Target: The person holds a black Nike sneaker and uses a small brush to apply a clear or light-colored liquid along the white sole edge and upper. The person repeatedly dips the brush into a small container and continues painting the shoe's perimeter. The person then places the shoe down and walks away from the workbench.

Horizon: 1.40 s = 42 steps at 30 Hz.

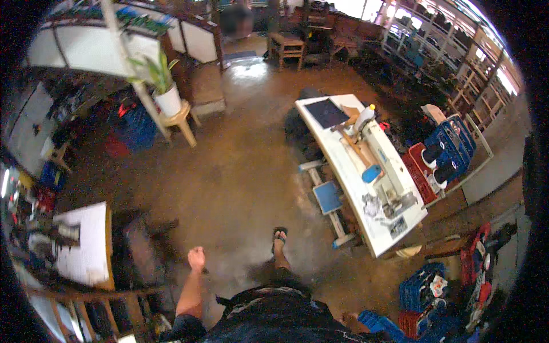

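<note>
My left hand [196,259] hangs out in front of my left side, over the brown floor. Its fingers are curled in, and I see nothing held in them. Low at the right, beside my dark shirt, only a small part of my right hand [350,321] shows, blurred and with its fingers hidden. Right by it is a blue plastic thing [382,326]; whether the hand touches it I cannot tell. One foot in a dark sandal [279,235] is stretched ahead on the floor.
A white sewing table [377,243] with a sewing machine [386,151] stands ahead right, a blue-topped pedal [327,197] beneath. Blue crates [420,283] are piled near right. At left are another white table [86,251] and a wooden railing [103,295]; a potted plant [167,100] tops a stool [182,123].
</note>
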### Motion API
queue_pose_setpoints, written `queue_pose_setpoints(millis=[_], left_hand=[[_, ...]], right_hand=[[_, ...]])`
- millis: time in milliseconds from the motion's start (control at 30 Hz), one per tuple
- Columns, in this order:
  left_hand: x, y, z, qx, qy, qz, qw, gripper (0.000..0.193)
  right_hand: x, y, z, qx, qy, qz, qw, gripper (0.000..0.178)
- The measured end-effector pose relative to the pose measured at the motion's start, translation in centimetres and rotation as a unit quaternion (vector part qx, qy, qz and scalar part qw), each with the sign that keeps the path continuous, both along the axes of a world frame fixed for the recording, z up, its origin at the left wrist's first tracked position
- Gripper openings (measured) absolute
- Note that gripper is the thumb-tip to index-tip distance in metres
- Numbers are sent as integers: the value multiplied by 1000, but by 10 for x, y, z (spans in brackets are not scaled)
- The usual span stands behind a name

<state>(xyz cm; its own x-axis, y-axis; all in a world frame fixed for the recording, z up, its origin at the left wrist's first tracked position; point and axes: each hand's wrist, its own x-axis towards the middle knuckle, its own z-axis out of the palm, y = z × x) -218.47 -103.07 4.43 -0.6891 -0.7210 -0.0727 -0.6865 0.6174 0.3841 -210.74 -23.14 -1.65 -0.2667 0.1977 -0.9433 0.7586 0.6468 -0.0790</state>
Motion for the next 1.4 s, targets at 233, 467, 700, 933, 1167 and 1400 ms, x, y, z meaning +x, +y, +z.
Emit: queue_pose_setpoints(millis=[233,467,700,933,1167,1400], left_hand=[[-310,-37,30,98,-10,34,995,56],[-403,-22,-37,344,-41,187,919,58],[-576,-165,-50,374,-251,153,880,52],[-948,-417,-38,416,37,83,905,46],[-1359,-653,-56,461,147,204,851,52],[-1553,-651,-19,425,-167,181,871,42]], right_hand=[[-401,-183,-5,-133,165,240,947,29],[-857,-502,86,-219,386,341,829,42],[-1090,-703,131,-204,260,438,836,37],[-1275,-843,231,-264,262,461,806,37],[-1577,-997,253,-228,256,495,798,39],[-1974,-1138,331,-103,340,589,726,33]])
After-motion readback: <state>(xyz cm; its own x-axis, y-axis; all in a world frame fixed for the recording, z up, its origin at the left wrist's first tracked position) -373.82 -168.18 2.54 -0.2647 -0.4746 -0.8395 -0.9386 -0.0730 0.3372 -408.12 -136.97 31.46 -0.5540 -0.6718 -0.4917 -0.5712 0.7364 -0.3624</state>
